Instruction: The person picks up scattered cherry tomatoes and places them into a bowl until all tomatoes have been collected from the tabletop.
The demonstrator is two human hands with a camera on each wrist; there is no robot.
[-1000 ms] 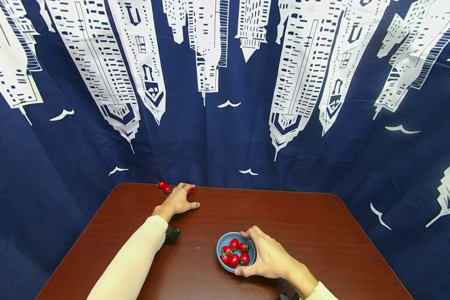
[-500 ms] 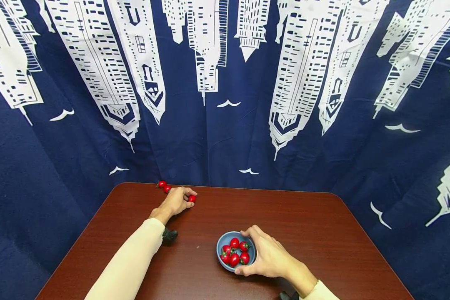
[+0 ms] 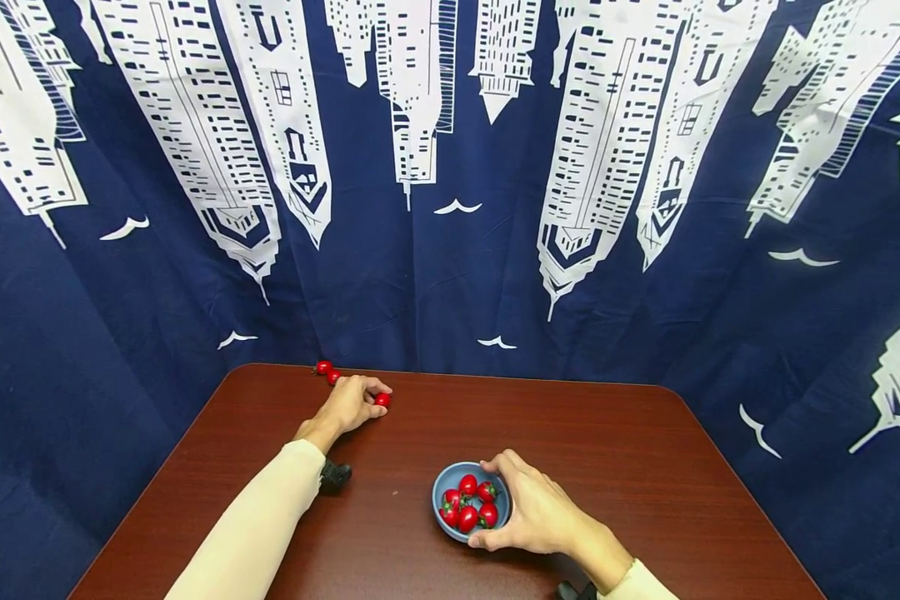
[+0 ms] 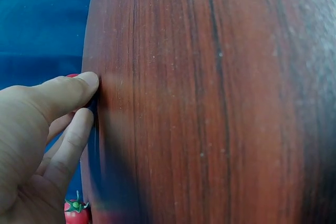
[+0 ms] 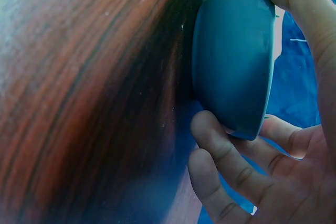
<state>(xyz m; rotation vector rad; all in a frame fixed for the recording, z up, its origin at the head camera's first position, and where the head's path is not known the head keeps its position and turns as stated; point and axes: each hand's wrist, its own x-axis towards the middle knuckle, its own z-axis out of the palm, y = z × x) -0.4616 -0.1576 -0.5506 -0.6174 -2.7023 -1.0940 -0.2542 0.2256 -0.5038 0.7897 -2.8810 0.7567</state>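
Near the table's far edge my left hand [image 3: 348, 403] pinches a cherry tomato [image 3: 382, 400] between thumb and fingers. In the left wrist view most of that tomato hides behind the thumb. Two more cherry tomatoes [image 3: 323, 367] lie just beyond the knuckles; one tomato [image 4: 77, 213] with a green stem shows at the bottom of the left wrist view. My right hand [image 3: 543, 510] holds a small blue bowl [image 3: 441, 487] by its right side, thumb and fingers spread around the rim. Several red cherry tomatoes [image 3: 468, 518] sit in the bowl.
The brown wood-grain table [image 3: 570, 425] has rounded far corners. Behind it hangs a dark blue cloth [image 3: 420, 292] printed with white buildings and birds. A black strap mount [image 3: 335, 475] sits on the left wrist.
My left hand has closed its fingers on a cherry tomato at the far edge and drawn it slightly nearer. The right hand and the bowl have stayed in place.
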